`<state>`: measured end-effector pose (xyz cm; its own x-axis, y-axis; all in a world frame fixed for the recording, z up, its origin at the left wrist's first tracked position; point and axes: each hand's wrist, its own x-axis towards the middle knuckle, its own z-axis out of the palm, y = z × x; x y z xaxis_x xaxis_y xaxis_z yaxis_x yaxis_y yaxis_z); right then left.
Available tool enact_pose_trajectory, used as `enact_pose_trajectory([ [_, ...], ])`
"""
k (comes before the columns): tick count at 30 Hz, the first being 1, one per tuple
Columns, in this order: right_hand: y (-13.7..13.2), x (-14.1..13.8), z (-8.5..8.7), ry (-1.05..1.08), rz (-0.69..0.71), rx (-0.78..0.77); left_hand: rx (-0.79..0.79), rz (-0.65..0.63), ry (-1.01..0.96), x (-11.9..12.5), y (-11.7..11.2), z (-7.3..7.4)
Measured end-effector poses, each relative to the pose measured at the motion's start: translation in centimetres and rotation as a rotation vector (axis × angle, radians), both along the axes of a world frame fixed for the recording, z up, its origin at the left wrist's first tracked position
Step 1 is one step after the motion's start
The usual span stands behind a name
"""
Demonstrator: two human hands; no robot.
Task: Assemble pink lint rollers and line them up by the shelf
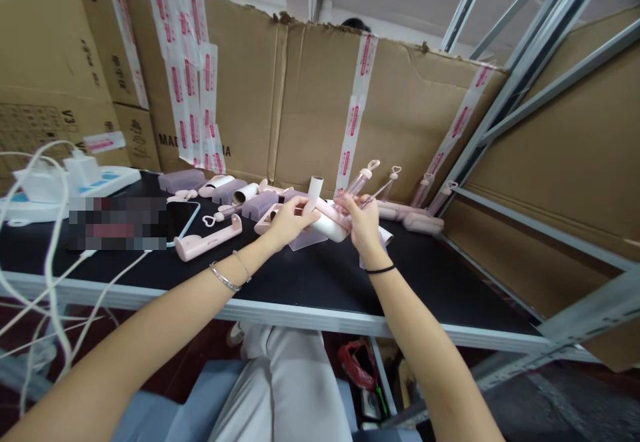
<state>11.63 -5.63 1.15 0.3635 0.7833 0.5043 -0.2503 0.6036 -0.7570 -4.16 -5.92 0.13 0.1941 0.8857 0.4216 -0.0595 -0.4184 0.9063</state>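
Above the middle of the black table, both hands are closed on a pink lint roller (325, 214) with a white paper roll. My left hand (294, 221) grips its left end, where a white curled sheet (315, 190) stands up by the fingers. My right hand (361, 219) pinches the right end near a translucent pink handle (359, 182) with a heart-shaped loop; its fingertips are partly hidden. Left of my left hand lie a pink roller holder (207, 239), several purple covers (260, 206) and a loose white paper tube (247, 193). Further right, pink lint rollers (423, 222) lean against the cardboard.
A phone (183, 221) with white cables and a white power strip (120, 179) occupy the table's left side. Taped cardboard (245, 89) walls the back. A metal rack frame (545, 229) bounds the right. The table's metal front edge (320, 317) runs below my forearms.
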Motion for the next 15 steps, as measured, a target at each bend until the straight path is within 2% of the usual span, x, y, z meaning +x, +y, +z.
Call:
enact_pose_trajectory([
  [4, -0.7, 0.6, 0.6, -0.138, -0.395, 0.089, -0.091, 0.029, -0.222, 0.0, -0.4, 0.6],
  [6, -0.9, 0.3, 0.5, -0.077, -0.455, 0.041, -0.141, 0.027, -0.37, -0.1, -0.5, 0.8],
  [7, -0.8, -0.1, 0.3, -0.032, -0.397, -0.01, -0.161, 0.014, -0.434, -0.1, -0.6, 0.9],
  [8, -0.8, -0.6, -0.1, 0.01, -0.283, -0.074, -0.174, -0.007, -0.48, -0.1, -0.7, 0.9],
  [11, -0.5, -2.5, -1.2, 0.06, 0.129, -0.233, -0.207, -0.122, -0.463, 0.2, -0.7, 0.4],
  [13, -0.4, -3.4, -1.8, 0.044, 0.224, -0.224, -0.221, -0.184, -0.336, 0.5, -0.5, -0.2],
  [15, -0.3, -3.6, -2.1, 0.017, 0.186, -0.176, -0.178, -0.165, -0.169, 0.7, -0.3, -0.7],
])
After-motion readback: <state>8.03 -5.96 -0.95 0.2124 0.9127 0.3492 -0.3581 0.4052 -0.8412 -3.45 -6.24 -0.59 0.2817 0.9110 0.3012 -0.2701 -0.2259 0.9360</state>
